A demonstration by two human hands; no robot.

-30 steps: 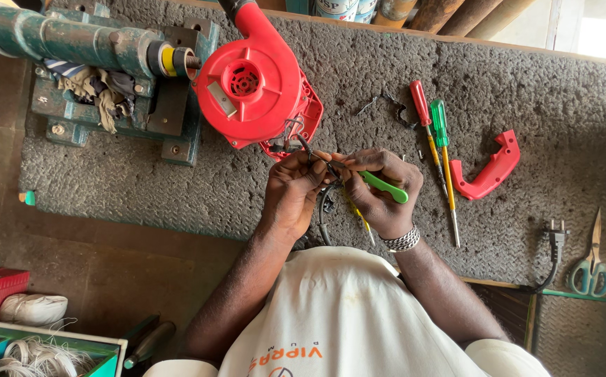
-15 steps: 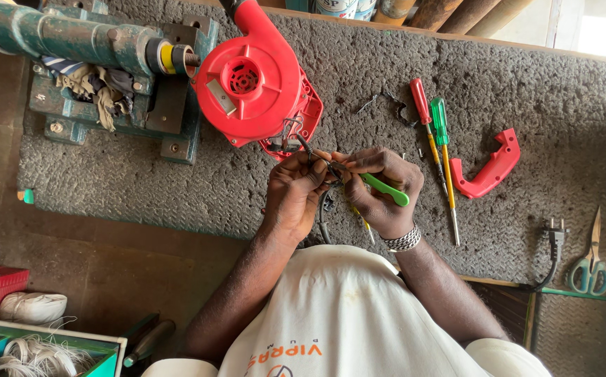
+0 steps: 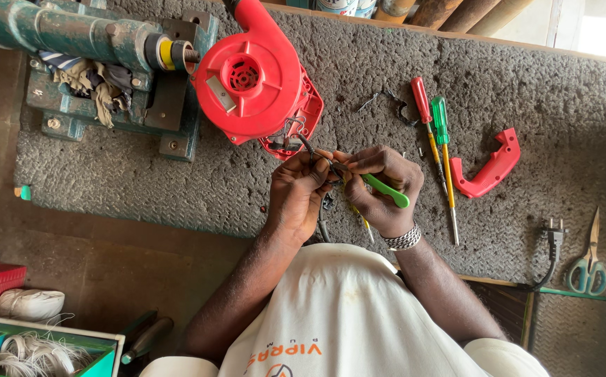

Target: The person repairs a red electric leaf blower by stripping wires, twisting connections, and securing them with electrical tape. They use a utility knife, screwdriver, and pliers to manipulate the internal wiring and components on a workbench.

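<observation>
My left hand (image 3: 296,199) pinches thin wires (image 3: 310,146) that come out of the open housing of a red electric blower (image 3: 247,84) lying on the rough grey mat (image 3: 177,188). My right hand (image 3: 387,188), with a metal bracelet at the wrist, grips a small tool with a light green handle (image 3: 387,190). Its tip points at the wires between my fingers and is hidden by them. Both hands meet just below the blower's opened side.
A red screwdriver (image 3: 422,105), a green screwdriver (image 3: 441,129) and a loose red handle cover (image 3: 488,171) lie to the right. Further right are a plug (image 3: 553,234) and scissors (image 3: 586,265). A green metal machine (image 3: 93,42) stands left; a box of wire coils (image 3: 38,349) sits lower left.
My hands stay at the same spot by the blower, with only small finger movements on the wires. Nothing else has moved.
</observation>
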